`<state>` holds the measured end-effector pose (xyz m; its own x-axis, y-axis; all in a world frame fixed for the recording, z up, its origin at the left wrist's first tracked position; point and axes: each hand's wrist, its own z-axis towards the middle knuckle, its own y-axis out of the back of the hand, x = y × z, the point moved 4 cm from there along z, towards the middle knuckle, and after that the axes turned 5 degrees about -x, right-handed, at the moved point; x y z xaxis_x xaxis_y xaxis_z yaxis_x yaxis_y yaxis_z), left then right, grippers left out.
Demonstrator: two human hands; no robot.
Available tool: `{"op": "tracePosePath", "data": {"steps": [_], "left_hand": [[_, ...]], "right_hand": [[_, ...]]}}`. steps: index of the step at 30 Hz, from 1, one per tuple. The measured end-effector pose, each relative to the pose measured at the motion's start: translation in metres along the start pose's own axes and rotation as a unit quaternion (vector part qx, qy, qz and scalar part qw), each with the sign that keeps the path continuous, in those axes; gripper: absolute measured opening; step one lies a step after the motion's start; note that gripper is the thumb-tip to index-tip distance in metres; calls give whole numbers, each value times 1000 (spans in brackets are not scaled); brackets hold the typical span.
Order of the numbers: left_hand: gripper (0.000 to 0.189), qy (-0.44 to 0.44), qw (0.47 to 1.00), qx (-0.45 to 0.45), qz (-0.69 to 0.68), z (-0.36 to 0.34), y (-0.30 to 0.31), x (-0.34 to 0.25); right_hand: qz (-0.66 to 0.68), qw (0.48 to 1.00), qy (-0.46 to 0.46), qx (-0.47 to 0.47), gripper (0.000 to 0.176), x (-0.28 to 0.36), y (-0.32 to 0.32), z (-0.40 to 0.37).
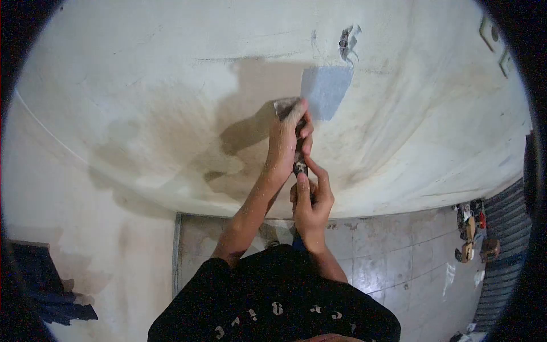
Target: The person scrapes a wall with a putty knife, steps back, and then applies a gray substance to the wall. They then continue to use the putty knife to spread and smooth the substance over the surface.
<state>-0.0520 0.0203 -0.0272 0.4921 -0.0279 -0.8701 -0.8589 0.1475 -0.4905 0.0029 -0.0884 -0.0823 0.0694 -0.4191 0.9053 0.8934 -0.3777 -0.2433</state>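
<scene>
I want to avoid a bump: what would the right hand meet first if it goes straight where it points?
Most likely the left hand, just ahead on the same tool, though depth is hard to judge.

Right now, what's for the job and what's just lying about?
For the job:
- flat dark scraper, in left hand and right hand
- pale grey wall patch, probably

Lying about:
- dark cloth, far left
- brown boxy item by grey ridged shutter

Wall (171, 34): matt, stained, scuffed surf. Patch (326, 90): grey, matt, looks smooth. Flr tiles (370, 273): glossy w/ glare. Shirt (273, 285): blk matt cloth. Shutter (501, 256): ribbed, metal-lkg.
</scene>
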Motion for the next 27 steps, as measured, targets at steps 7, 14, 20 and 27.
{"op": "tracePosePath", "data": {"steps": [7, 14, 20, 27], "left_hand": [[35, 13, 1000, -3, -16, -1, -1, 2], [35, 37, 999, -26, -25, -2, -4, 0], [34, -12, 1000, 19, -18, -6, -17, -18], [34, 43, 998, 6, -39, -2, -4, -4]], "right_hand": [[-11, 1000, -3, 10, 34, 0, 3, -1], [-21, 999, -39, 5, 33, 11, 4, 0], [-17, 999, -44, 0, 33, 34, 2, 3], [-45, 999, 0, 18, 33, 20, -1, -4]]}}
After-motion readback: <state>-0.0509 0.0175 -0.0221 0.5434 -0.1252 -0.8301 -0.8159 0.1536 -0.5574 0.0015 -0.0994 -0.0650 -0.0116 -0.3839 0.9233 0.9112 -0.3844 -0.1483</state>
